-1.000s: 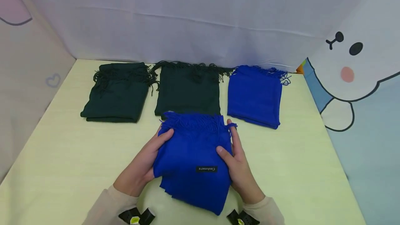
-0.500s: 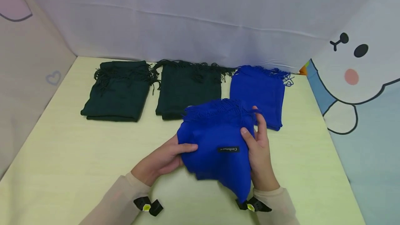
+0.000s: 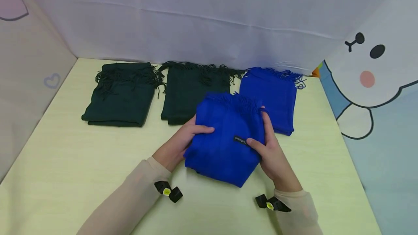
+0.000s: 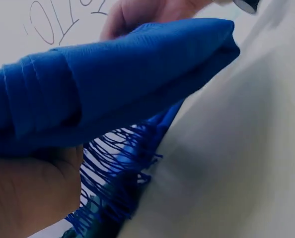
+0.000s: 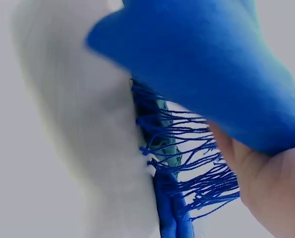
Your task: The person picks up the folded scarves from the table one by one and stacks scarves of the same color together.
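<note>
A folded blue scarf point(image 3: 225, 144) with a fringe along its far edge and a small black label is held above the table between both hands. My left hand point(image 3: 183, 139) grips its left side, thumb on top and the other fingers hidden beneath. On the right side, my right hand point(image 3: 272, 155) holds it with the thumb beside the label. In the left wrist view the scarf's layered folds point(image 4: 112, 79) show over the palm. The right wrist view shows the scarf point(image 5: 207, 64) above the right hand point(image 5: 271, 183), fringe hanging below.
Along the back of the pale table point(image 3: 81, 191) lie two dark green folded scarves, the left one point(image 3: 124, 100) and the middle one point(image 3: 192, 100). Another blue folded scarf point(image 3: 281, 100) lies to their right, partly behind the held one. A light cloth wall point(image 3: 209, 21) stands behind.
Both hands have carried the blue scarf away from the body and to the right, towards the back row. Its lower corner, which hung down earlier, is now drawn up.
</note>
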Available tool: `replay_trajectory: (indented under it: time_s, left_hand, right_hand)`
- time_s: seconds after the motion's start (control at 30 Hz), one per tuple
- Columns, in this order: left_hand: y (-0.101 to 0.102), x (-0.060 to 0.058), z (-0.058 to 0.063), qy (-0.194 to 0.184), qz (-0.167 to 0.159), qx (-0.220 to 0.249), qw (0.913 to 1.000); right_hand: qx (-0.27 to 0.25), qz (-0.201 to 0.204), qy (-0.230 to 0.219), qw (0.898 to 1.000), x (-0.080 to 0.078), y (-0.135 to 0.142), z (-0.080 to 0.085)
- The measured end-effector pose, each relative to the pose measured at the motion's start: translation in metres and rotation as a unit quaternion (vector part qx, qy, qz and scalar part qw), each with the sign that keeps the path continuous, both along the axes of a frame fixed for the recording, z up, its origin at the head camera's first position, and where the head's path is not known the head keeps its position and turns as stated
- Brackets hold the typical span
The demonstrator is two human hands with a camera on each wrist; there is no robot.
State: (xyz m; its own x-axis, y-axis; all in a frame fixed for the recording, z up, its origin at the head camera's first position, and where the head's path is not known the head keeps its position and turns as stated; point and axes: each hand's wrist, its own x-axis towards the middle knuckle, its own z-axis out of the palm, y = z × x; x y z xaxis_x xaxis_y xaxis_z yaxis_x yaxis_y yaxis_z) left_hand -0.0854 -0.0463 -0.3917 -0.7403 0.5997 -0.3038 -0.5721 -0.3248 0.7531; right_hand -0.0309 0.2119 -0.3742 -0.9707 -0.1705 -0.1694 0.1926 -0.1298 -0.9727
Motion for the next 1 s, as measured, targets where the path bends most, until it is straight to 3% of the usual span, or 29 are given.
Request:
replay_trajectory:
  time_s: [0.07, 0.2, 0.33, 0.43, 0.63, 0.87, 1.0]
  left_hand:
    - [0.005, -0.006, 0.002, 0.005, 0.006, 0.007, 1.0]
    - [0.019, -0.017, 0.003, 0.012, 0.001, 0.041, 0.9991]
    - [0.034, -0.027, 0.002, 0.008, -0.009, 0.075, 0.9971]
    - [0.04, -0.035, 0.001, 0.026, -0.018, 0.09, 0.9955]
    - [0.051, -0.059, 0.001, 0.083, -0.015, 0.007, 0.9964]
    - [0.071, -0.083, 0.005, 0.083, -0.017, -0.027, 0.996]
    - [0.078, -0.096, 0.008, 0.087, -0.023, -0.046, 0.9948]
  right_hand:
    - [0.018, -0.021, 0.004, 1.0, -0.006, 0.004, 0.001]
    - [-0.003, -0.073, 0.018, 0.997, -0.022, 0.014, 0.007]
    - [-0.019, -0.1, 0.037, 0.994, -0.039, 0.022, 0.013]
    - [-0.016, -0.113, 0.037, 0.993, -0.048, 0.026, 0.015]
    - [-0.025, -0.123, 0.026, 0.992, -0.058, 0.038, 0.018]
    - [-0.023, -0.137, 0.018, 0.99, -0.071, 0.055, 0.02]
    - [-0.007, -0.156, 0.021, 0.987, -0.087, 0.058, 0.017]
